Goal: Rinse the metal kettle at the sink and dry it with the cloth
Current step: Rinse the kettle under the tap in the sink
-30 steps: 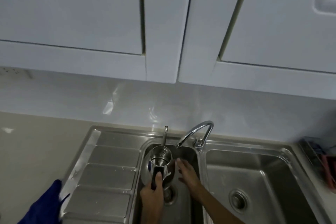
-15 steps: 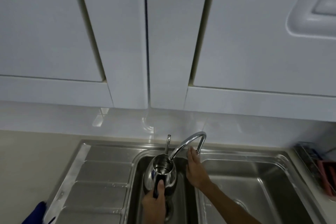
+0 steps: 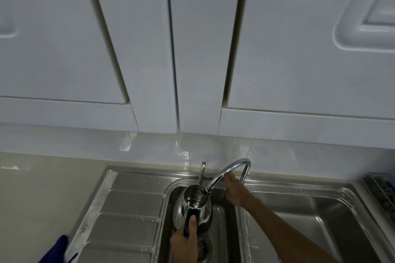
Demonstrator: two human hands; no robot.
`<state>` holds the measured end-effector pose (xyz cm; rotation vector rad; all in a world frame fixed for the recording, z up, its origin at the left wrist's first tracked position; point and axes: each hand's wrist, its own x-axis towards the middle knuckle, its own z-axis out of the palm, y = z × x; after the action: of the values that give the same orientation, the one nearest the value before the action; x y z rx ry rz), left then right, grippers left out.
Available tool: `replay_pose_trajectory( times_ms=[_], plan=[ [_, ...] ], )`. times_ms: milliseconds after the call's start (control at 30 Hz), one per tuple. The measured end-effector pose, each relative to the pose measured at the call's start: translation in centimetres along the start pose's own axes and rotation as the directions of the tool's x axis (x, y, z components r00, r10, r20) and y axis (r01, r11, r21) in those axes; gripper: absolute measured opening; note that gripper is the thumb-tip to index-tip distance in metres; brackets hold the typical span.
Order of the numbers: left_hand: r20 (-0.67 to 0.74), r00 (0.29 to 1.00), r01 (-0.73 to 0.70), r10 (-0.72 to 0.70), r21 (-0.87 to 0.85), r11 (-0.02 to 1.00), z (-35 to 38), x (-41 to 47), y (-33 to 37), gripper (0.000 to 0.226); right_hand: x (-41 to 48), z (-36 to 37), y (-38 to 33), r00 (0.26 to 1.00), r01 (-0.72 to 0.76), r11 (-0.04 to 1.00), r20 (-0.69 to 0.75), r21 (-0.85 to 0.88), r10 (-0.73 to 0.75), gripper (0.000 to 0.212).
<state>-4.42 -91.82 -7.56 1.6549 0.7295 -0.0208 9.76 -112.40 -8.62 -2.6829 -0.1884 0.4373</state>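
A shiny metal kettle [image 3: 197, 204] with a long thin spout and a dark handle hangs over the small middle basin of the steel sink [image 3: 222, 226], its open top right under the outlet of the curved tap [image 3: 228, 170]. My left hand [image 3: 185, 241] grips the dark handle, thumb on top. My right hand [image 3: 235, 190] reaches past the kettle to the foot of the tap; its fingertips lie against the tap's pipe and I cannot see whether they grip anything. A dark blue cloth [image 3: 56, 250] lies at the counter's lower left, partly cut off by the frame.
A ribbed steel draining board [image 3: 128, 215] lies left of the small basin, a larger basin [image 3: 310, 226] to its right. A beige counter [image 3: 42, 194] extends left. A rack with coloured items [image 3: 382, 190] sits at the far right. White wall cabinets [image 3: 192, 49] hang overhead.
My right hand has moved from beside the kettle up and back to the foot of the tap. The kettle stays under the outlet. The view has tilted, so less of the cloth shows.
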Motion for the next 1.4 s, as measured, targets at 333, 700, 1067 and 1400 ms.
replay_pose_trajectory(
  times_ms=[333,700,1067,1400],
  plan=[
    [-0.002,1.0,0.018,-0.018,0.01,1.0,0.0,0.0,0.0,0.044,-5.3,6.0,-3.7,0.853,-0.23,0.766,-0.254,0.601,0.456,0.029],
    [-0.022,0.999,0.041,-0.041,-0.028,0.999,-0.8,-0.3,-0.5,0.042,-9.1,10.3,-9.1,0.761,-0.494,-0.287,0.568,0.82,0.313,0.051],
    [0.074,0.995,-0.061,0.064,-0.038,0.997,-1.8,0.5,-0.1,0.045,-9.2,10.3,-10.1,0.785,-0.366,-0.387,0.504,0.846,0.361,0.05],
    [0.107,0.992,-0.06,0.063,-0.034,0.998,-1.7,-0.4,-0.1,0.048,-9.5,10.4,-9.8,0.763,-0.353,-0.394,0.504,0.849,0.404,0.052]
  ],
)
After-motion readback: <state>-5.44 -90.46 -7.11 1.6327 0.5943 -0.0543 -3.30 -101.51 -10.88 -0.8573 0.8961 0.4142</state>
